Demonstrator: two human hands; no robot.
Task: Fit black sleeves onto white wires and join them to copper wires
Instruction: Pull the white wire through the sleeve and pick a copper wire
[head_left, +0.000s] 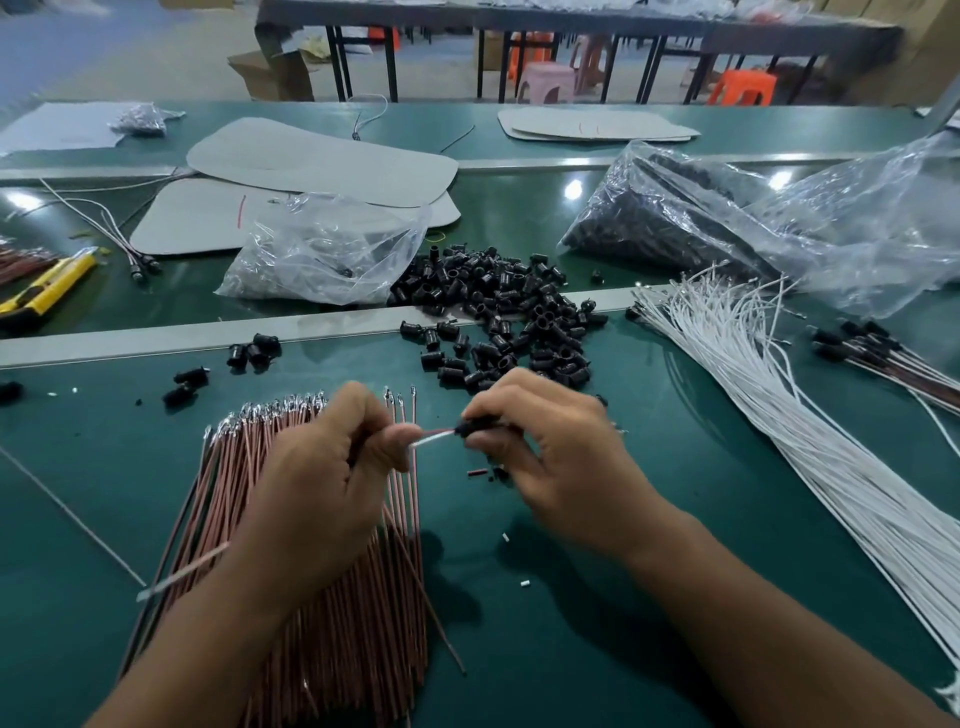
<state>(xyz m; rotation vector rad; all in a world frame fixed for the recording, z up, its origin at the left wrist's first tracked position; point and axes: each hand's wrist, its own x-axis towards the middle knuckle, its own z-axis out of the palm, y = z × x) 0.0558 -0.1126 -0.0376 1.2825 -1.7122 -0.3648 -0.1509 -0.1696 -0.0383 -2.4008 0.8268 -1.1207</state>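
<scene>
Over the green counter (623, 597), our left hand (332, 467) curls round a thin white wire (434, 440), and our right hand (540, 441) pinches a small black plastic sleeve (470, 428) on that wire's 3 o'clock end. A bundle of copper-coloured wires (244, 452) lies under our left hand; loose black sleeves (514, 312) pile at 12 o'clock.

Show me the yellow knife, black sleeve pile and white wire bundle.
yellow knife (57, 281): head view, its yellow body.
black sleeve pile (514, 306): head view, heap centre.
white wire bundle (821, 447): head view, mid strands.
</scene>
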